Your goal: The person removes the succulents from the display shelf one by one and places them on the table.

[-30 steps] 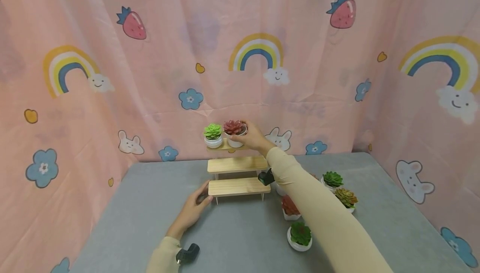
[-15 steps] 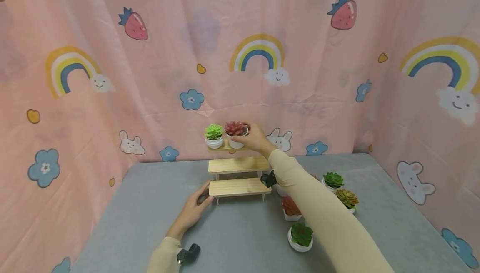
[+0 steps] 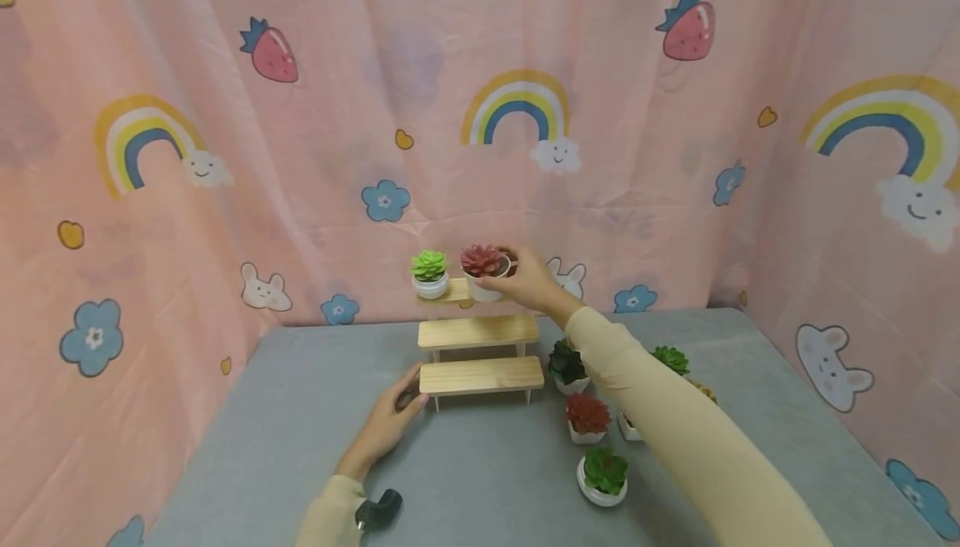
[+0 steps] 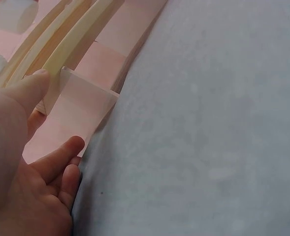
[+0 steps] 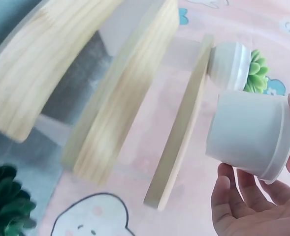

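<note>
A three-step wooden plant stand [image 3: 480, 376] with clear supports stands on the grey table. My right hand [image 3: 531, 282] holds a red succulent [image 3: 480, 260] in a white pot [image 5: 250, 132] at the top step. A small gap shows between pot and step in the right wrist view. Left of it on that step sits a light green succulent [image 3: 429, 265] in a white pot. My left hand [image 3: 386, 418] grips the left end of the lowest step, the thumb [image 4: 34, 86] against the board's edge and a finger partly hidden behind it. The lower two steps carry nothing.
Right of the stand are several potted succulents: a dark green one [image 3: 567, 361], a red one [image 3: 587, 412], a green one [image 3: 604, 469] and another green one [image 3: 670, 358]. My right sleeve partly covers others. A pink patterned curtain [image 3: 315, 163] hangs behind the table.
My right hand has moved slightly right with the red succulent, widening its distance from the light green one. The arm's shift uncovers the dark green plant. My left hand stays at the stand.
</note>
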The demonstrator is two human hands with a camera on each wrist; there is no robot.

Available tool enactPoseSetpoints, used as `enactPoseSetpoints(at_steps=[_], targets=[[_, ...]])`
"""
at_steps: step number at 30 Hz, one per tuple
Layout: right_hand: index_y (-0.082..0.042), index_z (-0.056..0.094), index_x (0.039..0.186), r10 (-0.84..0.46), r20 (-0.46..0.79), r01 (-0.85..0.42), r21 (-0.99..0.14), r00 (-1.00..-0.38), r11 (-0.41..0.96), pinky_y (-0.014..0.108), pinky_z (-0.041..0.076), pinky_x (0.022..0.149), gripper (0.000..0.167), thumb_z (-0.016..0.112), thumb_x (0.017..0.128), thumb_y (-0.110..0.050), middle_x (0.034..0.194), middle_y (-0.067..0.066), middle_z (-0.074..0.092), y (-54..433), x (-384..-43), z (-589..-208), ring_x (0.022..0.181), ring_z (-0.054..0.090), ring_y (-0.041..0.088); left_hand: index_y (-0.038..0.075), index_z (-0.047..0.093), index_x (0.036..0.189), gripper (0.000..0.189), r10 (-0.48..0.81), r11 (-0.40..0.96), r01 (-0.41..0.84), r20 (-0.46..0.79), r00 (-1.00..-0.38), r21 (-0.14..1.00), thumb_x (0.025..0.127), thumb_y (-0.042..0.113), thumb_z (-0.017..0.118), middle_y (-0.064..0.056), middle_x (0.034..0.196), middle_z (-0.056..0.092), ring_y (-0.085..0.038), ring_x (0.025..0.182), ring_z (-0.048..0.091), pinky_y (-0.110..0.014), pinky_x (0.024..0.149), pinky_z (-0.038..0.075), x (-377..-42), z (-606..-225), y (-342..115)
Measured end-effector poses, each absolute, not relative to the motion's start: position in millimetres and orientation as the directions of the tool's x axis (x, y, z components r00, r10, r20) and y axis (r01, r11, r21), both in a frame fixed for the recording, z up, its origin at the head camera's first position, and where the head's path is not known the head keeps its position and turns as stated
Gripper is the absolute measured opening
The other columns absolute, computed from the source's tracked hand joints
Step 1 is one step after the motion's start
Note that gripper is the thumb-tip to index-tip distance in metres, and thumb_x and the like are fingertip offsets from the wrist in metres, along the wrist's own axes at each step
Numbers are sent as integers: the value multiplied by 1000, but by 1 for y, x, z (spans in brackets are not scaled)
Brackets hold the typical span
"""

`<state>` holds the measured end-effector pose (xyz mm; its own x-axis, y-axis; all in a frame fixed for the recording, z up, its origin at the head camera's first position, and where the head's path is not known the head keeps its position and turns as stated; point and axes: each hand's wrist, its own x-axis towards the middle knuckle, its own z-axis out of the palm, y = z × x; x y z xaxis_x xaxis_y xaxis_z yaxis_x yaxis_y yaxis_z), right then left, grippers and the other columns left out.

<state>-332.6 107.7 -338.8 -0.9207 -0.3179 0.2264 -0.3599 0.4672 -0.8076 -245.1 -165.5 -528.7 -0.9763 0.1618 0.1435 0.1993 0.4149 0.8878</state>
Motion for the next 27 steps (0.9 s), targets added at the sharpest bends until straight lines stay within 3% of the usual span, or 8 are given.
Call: enactPoseSetpoints(at_steps=[3,14,22,27], targets=[[-2,51,144,-320,233,-369,-794,-919,483,28,52,77,64,76,90,-22,128,18,64,113,-326,-338,98,63,25,14,41,155,61,158,409,196,142,-977,891,101,30,63,-13,146,58,-33,138,52,-54,110,43,-244,-527,-165],[-5,48,147,-346,227,-380,-789,-910,483,35,57,82,67,77,90,-23,132,17,62,133,-307,-340,104,64,29,14,42,155,62,162,398,197,143,-976,896,100,32,63,-14,146,58,-34,138,51,-56,112,42,-246,-528,-166],[-5,49,146,-323,244,-384,-772,-914,505,29,54,77,68,79,88,-24,130,18,61,148,-291,-346,101,61,27,14,40,156,63,159,438,198,141,-977,877,101,35,62,-14,146,58,-35,138,52,-55,111,43,-247,-531,-165],[-3,50,145,-329,251,-393,-772,-910,499,30,52,81,67,79,88,-21,131,19,61,158,-280,-346,102,61,29,14,41,156,62,158,438,200,144,-977,877,101,34,62,-14,145,59,-36,138,52,-58,110,42,-246,-531,-165]])
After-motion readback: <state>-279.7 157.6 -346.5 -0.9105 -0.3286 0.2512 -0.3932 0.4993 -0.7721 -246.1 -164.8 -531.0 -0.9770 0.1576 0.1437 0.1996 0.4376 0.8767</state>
